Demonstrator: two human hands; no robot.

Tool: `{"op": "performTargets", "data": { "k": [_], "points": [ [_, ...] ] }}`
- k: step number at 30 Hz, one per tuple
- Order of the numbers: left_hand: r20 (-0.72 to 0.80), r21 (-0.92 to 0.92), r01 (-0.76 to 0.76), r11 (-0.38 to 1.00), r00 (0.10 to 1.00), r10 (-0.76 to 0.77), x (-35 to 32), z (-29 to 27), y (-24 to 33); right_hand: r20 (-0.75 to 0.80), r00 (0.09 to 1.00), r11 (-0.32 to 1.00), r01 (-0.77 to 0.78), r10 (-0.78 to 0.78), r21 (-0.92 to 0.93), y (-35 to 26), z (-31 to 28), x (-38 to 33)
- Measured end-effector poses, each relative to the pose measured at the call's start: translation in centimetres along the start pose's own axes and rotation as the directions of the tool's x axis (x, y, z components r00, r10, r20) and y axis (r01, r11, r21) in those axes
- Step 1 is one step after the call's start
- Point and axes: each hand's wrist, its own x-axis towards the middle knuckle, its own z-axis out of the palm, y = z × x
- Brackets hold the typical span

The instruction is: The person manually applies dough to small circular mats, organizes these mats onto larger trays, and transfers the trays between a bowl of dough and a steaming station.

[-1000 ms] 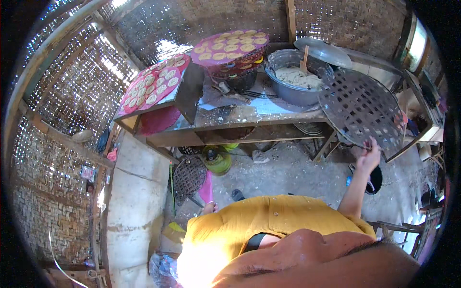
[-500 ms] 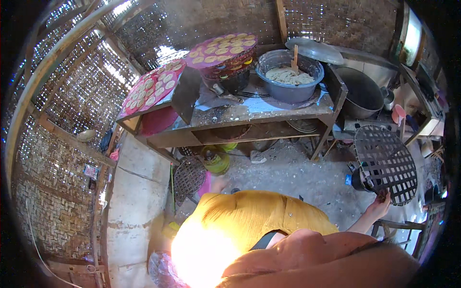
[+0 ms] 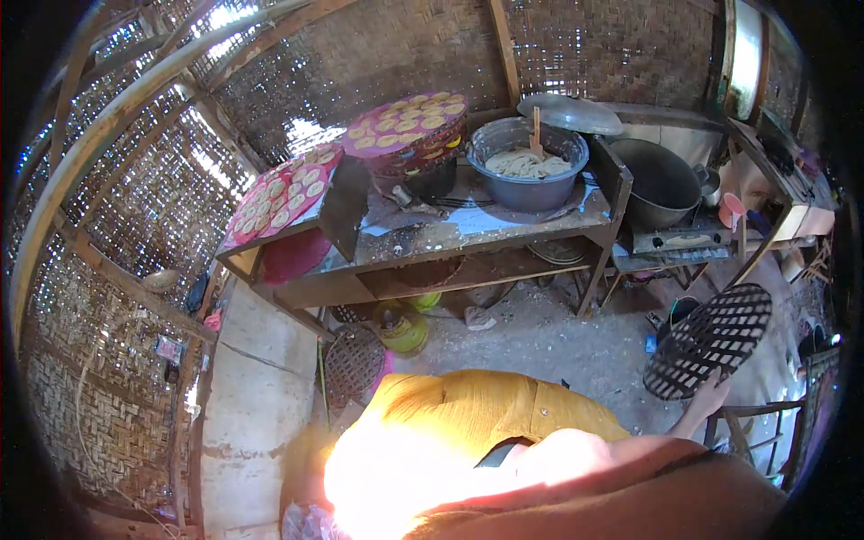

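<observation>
My right hand [image 3: 709,394] grips the near rim of a round, dark open-weave bamboo tray [image 3: 720,337] at the right. The tray is held tilted above the floor, and some of my fingers are hidden behind its rim. Just beyond its left edge stands a small dark bucket [image 3: 682,312], partly covered by the tray. My left hand is out of sight; my yellow shirt [image 3: 504,405] and strong glare fill the lower middle.
A wooden table [image 3: 504,236] bears a blue-grey tub [image 3: 526,193] of pale dough and pink sheets [image 3: 281,200] with round dough pieces. A large wok [image 3: 661,193] sits at the right near a stove [image 3: 679,241]. A wooden stool [image 3: 760,409] stands at the lower right.
The bamboo tray has swung in my right hand, its far side now tipped up to the right and its near side down to the left. The view has shifted slightly.
</observation>
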Motion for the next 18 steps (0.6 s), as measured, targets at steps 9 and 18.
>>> {"op": "performTargets", "data": {
  "k": [9, 18],
  "points": [
    [0.152, -0.25, 0.237, 0.939, 0.967, -0.204, -11.0, 1.6, -3.7, 0.844, 0.25, 0.789, 0.547, -0.474, 0.281, -10.9, 8.6, -10.2],
    [0.278, -0.409, 0.464, 0.786, 0.883, -0.377, -20.3, 3.1, -6.7, 0.119, -0.282, 0.111, 0.044, -0.952, 0.993, -27.2, 15.4, -24.0]
  ]
}}
